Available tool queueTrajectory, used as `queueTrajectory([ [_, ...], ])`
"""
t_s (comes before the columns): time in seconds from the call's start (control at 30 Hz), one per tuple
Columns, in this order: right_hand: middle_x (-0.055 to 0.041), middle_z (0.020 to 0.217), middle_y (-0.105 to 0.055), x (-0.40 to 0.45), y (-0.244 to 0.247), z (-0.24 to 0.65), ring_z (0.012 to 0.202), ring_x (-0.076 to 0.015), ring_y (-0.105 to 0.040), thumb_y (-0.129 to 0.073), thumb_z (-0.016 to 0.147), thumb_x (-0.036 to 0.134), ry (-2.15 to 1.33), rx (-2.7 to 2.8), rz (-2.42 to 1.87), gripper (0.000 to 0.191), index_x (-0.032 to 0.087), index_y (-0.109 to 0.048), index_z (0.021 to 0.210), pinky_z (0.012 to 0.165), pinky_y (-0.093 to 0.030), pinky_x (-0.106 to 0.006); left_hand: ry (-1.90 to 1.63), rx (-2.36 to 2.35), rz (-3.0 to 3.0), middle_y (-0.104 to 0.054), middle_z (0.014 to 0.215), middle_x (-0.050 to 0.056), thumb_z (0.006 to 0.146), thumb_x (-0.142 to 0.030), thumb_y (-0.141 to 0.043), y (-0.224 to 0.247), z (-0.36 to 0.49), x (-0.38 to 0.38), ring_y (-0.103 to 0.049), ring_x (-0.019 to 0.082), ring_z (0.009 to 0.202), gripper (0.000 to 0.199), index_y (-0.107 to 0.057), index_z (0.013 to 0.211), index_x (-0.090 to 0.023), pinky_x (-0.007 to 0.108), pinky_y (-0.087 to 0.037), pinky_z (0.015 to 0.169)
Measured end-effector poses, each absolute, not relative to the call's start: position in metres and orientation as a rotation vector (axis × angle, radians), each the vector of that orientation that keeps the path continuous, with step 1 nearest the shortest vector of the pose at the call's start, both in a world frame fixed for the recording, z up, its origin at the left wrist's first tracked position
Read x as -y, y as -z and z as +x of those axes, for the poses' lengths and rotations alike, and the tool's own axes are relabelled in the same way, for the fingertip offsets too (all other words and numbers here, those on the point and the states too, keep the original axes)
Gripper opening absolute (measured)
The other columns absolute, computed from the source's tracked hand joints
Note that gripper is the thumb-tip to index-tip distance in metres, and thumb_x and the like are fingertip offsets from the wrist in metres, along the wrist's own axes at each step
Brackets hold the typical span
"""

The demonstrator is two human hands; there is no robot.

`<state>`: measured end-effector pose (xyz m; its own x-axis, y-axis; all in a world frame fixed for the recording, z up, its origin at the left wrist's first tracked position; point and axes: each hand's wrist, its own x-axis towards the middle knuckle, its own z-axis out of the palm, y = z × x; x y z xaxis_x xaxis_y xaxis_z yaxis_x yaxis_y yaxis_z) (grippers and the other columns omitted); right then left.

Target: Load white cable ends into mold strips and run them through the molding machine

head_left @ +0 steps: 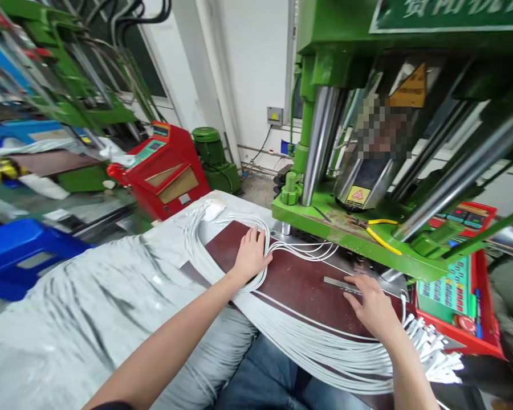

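Note:
My left hand [251,256] rests on a coil of white cables [196,239] at the left part of a dark red board [299,285], its fingers bent over the strands. Several thin cables [308,250] run right from it toward the green press. At the board's right side, my right hand [370,299] has its fingertips at the end of a flat metal strip [340,283], with thumb and forefinger near it. A thick bundle of white cables [325,353] curves along the board's front edge, ending in white connectors [436,347] at the right.
A green press [359,228] stands beyond the board, with yellow-handled pliers [382,236] on its base. A red control box with buttons [444,290] is at the right. White sacks [89,330] and a blue stool [25,250] are at the left, below a red cabinet [166,176].

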<state>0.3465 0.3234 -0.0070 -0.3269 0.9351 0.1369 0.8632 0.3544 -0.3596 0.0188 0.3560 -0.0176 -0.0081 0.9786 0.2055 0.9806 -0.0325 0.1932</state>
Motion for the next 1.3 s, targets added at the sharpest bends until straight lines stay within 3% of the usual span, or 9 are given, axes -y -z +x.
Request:
queueTrajectory([
  [0.1,-0.0069,0.107,-0.063,-0.308,0.0,0.336,0.099,-0.0239,-0.059,-0.049,0.09,0.033,-0.529,2.313,-1.519,0.023,0.022,-0.059,0.108,0.087,-0.044,-0.036,0.476,2.177,-2.217,-0.026,0.145,0.029,0.085,-0.035,-0.055,0.011,0.012,-0.354,-0.022,0.041,0.136,0.065,-0.032,0.135,0.0,0.053,-0.022,0.11],
  [0.2,-0.0042,0.096,-0.063,-0.293,-0.005,0.328,0.082,-0.0197,-0.062,-0.049,0.09,0.032,-0.724,2.414,-1.515,0.016,0.023,-0.06,0.098,0.074,-0.046,-0.032,0.455,2.008,-2.476,-0.037,0.141,0.02,0.09,-0.033,-0.05,-0.001,0.023,-0.337,-0.033,0.032,0.133,0.049,-0.04,0.132,-0.009,0.043,-0.026,0.11],
  [0.3,-0.0035,0.092,-0.062,-0.283,-0.008,0.323,0.084,-0.0194,-0.06,-0.055,0.086,0.025,-0.706,2.516,-1.565,0.007,0.022,-0.06,0.089,0.074,-0.043,-0.03,0.362,1.778,-2.848,-0.059,0.115,0.007,0.092,-0.034,-0.047,-0.012,0.037,-0.311,-0.055,0.021,0.109,0.027,-0.056,0.113,-0.021,0.03,-0.04,0.096],
  [0.4,-0.0024,0.088,-0.062,-0.279,-0.009,0.321,0.083,-0.0185,-0.059,-0.055,0.084,0.019,-0.644,2.57,-1.606,0.006,0.021,-0.06,0.086,0.073,-0.04,-0.028,0.223,1.656,-3.085,-0.063,0.093,0.003,0.086,-0.04,-0.056,-0.018,0.042,-0.293,-0.061,0.02,0.089,0.021,-0.061,0.093,-0.021,0.028,-0.045,0.079],
  [0.63,-0.0014,0.086,-0.062,-0.28,-0.009,0.317,0.08,-0.0169,-0.059,-0.052,0.087,0.016,-0.554,2.551,-1.677,0.008,0.02,-0.058,0.086,0.07,-0.038,-0.027,-0.037,1.719,-3.182,-0.062,0.086,0.006,0.076,-0.056,-0.062,-0.021,0.045,-0.291,-0.059,0.025,0.084,0.038,-0.061,0.077,-0.019,0.031,-0.042,0.072],
  [0.83,-0.0043,0.089,-0.061,-0.278,-0.012,0.318,0.092,-0.0205,-0.054,-0.046,0.093,0.019,-0.498,2.6,-1.613,0.017,0.02,-0.059,0.082,0.077,-0.04,-0.029,-0.149,1.764,-3.224,-0.063,0.082,0.006,0.067,-0.047,-0.071,-0.022,0.046,-0.297,-0.058,0.025,0.081,0.032,-0.061,0.077,-0.018,0.03,-0.039,0.065],
  [1.03,-0.0017,0.087,-0.061,-0.274,-0.018,0.31,0.082,-0.0169,-0.057,-0.044,0.095,0.026,-0.733,2.509,-1.52,0.02,0.021,-0.059,0.084,0.073,-0.041,-0.027,-0.18,1.807,-3.361,-0.062,0.075,0.001,0.064,-0.043,-0.075,-0.015,0.042,-0.307,-0.056,0.018,0.07,0.025,-0.066,0.073,-0.02,0.025,-0.033,0.054],
  [1.3,-0.0012,0.087,-0.064,-0.275,-0.017,0.29,0.083,-0.0164,-0.059,-0.043,0.097,0.036,-0.899,2.497,-1.361,0.026,0.022,-0.063,0.087,0.074,-0.04,-0.025,-0.074,1.932,-3.533,-0.059,0.064,-0.002,0.067,-0.033,-0.071,-0.011,0.036,-0.319,-0.049,0.013,0.058,0.017,-0.063,0.068,-0.018,0.023,-0.033,0.052],
])
